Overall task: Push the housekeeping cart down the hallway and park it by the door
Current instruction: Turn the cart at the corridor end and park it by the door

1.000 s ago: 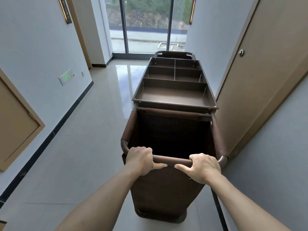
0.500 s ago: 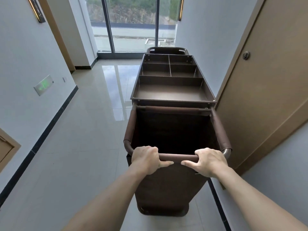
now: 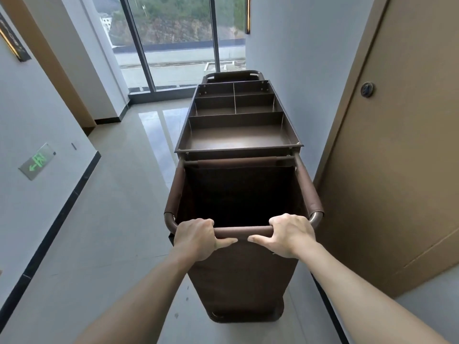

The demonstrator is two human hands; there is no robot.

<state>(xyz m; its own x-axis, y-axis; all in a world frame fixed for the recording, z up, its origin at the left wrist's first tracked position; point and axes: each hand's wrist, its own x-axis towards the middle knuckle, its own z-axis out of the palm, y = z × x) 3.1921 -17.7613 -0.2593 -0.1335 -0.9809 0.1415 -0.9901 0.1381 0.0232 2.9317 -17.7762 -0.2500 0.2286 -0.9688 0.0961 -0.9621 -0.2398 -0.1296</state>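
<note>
While the housekeeping cart (image 3: 238, 150) is stood on the hallway floor (image 3: 104, 219) close along the right-hand wall, its rear handle bar (image 3: 242, 230) is grasped at both ends — left hand (image 3: 196, 238) and right hand (image 3: 291, 234) each curled over the bar, thumbs pointing inward beneath it. The door (image 3: 397, 157) lies just beside the cart's right side, level with the laundry bag (image 3: 238, 194).

Risks, as judged:
- The cart's right edge could be scraped against the door frame or wall; little clearance is seen on that side, so any rightward drift would cause it.
- If the push is carried too far, the door would be overshot and the glass window (image 3: 178, 45) at the hallway's end approached.
- The glossy floor may let the wheels slide sideways on stopping.

Surroundings: 5 bare compartments are seen in the top tray (image 3: 238, 135); an exit sign (image 3: 37, 161) is mounted low on the left wall; a wall lamp (image 3: 12, 40) hangs above it. Nothing is seen blocking the path ahead.
</note>
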